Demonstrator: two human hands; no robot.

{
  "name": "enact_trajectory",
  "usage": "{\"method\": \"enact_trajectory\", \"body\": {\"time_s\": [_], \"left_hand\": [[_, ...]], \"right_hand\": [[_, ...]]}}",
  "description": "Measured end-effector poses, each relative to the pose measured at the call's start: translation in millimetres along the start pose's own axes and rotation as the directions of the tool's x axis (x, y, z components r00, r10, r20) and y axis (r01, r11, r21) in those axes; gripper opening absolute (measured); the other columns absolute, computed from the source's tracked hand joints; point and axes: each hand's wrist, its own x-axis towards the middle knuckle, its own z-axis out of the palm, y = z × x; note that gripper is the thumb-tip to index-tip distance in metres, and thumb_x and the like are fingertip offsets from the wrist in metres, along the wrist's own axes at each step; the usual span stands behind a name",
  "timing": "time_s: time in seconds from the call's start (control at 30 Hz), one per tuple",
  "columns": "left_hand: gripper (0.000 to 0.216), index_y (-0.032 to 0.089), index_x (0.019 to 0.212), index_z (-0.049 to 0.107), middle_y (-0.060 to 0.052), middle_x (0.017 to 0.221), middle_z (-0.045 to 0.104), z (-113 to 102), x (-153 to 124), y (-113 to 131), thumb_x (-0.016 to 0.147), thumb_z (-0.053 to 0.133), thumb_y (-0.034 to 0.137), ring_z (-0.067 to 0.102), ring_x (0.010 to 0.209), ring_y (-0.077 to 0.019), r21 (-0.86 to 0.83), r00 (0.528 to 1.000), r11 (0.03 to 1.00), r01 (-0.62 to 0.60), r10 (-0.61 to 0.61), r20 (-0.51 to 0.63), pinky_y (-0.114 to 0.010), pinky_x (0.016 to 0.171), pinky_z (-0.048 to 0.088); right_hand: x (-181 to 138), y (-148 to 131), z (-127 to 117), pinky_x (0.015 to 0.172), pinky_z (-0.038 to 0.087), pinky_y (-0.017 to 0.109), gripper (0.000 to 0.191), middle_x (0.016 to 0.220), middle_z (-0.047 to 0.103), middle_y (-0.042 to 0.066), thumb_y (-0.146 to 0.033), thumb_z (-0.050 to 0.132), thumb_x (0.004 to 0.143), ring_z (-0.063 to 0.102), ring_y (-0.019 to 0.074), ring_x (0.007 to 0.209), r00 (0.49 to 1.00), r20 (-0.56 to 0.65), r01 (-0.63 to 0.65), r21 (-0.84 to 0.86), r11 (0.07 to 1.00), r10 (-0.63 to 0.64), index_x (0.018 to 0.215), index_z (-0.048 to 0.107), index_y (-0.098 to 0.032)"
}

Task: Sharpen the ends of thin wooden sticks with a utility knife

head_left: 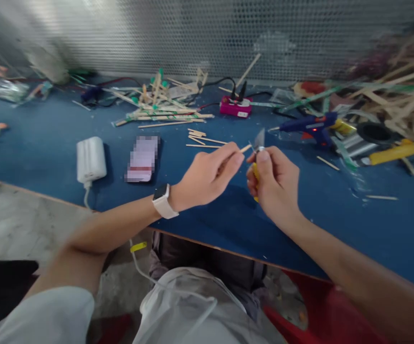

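Observation:
My left hand is closed in a pinch on a thin wooden stick, whose end pokes out to the right between the fingertips. My right hand is wrapped round the yellow handle of a utility knife, its blade pointing up and away from me. The blade is close by the stick's tip; whether they touch I cannot tell. Just beyond my left hand, several short cut sticks and longer ones lie on the blue table.
A phone and a white power bank with a cable lie to the left. Behind are bundled sticks and a pink power adapter. At right sit a blue glue gun, a yellow cutter and a stick pile.

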Motion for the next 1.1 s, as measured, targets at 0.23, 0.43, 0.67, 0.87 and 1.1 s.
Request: {"method": "enact_trajectory", "body": {"time_s": [0.23,0.43,0.67,0.87,1.1], "left_hand": [[0.031,0.021,0.101,0.054,0.004,0.074,0.059,1.9,-2.2,-9.0,0.119,0.035,0.036,0.054,0.057,-0.0111,0.125,0.997,0.992,-0.028,0.018,0.080,-0.028,0.059,0.037],[0.036,0.020,0.120,0.060,-0.003,0.099,0.076,3.4,-3.6,-11.5,0.120,0.029,0.039,0.073,0.077,-0.0144,0.209,0.995,0.978,-0.012,-0.008,0.096,-0.027,0.067,0.047],[0.030,0.018,0.117,0.063,-0.001,0.090,0.077,2.9,-2.5,-15.5,0.119,0.036,0.032,0.070,0.068,-0.0119,0.198,0.998,0.979,-0.058,0.051,0.041,-0.025,0.064,0.045],[0.024,0.019,0.112,0.062,-0.001,0.089,0.076,2.1,-1.2,-14.6,0.117,0.039,0.027,0.070,0.071,-0.0120,0.208,0.997,0.975,-0.082,0.079,0.022,-0.024,0.066,0.047],[0.022,0.018,0.117,0.063,-0.002,0.088,0.075,-3.0,-3.0,-11.2,0.114,0.046,0.031,0.069,0.072,-0.0121,0.172,0.993,0.979,-0.114,0.113,0.017,-0.025,0.068,0.047]], "right_hand": [[-1.2,4.5,1.0,0.038,0.038,0.025,0.043,0.058,0.054,-0.005,-0.062,0.061,0.108,0.048,0.0095,0.040,1.000,0.007,0.014,-0.021,1.000,-0.014,0.092,0.067,-0.023],[-4.4,6.8,-2.0,0.042,0.037,0.026,0.037,0.058,0.055,-0.005,-0.057,0.058,0.111,0.048,0.0094,0.042,0.996,0.041,0.078,-0.011,0.997,-0.078,0.094,0.065,-0.024],[-0.9,9.7,-11.4,0.048,0.036,0.028,0.034,0.058,0.054,-0.006,-0.052,0.069,0.105,0.046,0.0105,0.046,0.966,0.167,0.237,-0.266,0.934,-0.197,0.088,0.061,-0.024],[4.0,10.0,-13.2,0.050,0.037,0.028,0.030,0.053,0.055,-0.008,-0.049,0.065,0.108,0.048,0.0112,0.043,0.949,0.246,0.279,-0.377,0.883,-0.195,0.092,0.059,-0.024],[9.7,6.1,-19.2,0.049,0.030,0.028,0.027,0.055,0.053,-0.008,-0.044,0.062,0.110,0.046,0.0106,0.043,0.905,0.283,0.413,-0.419,0.808,-0.316,0.092,0.056,-0.025]]}}
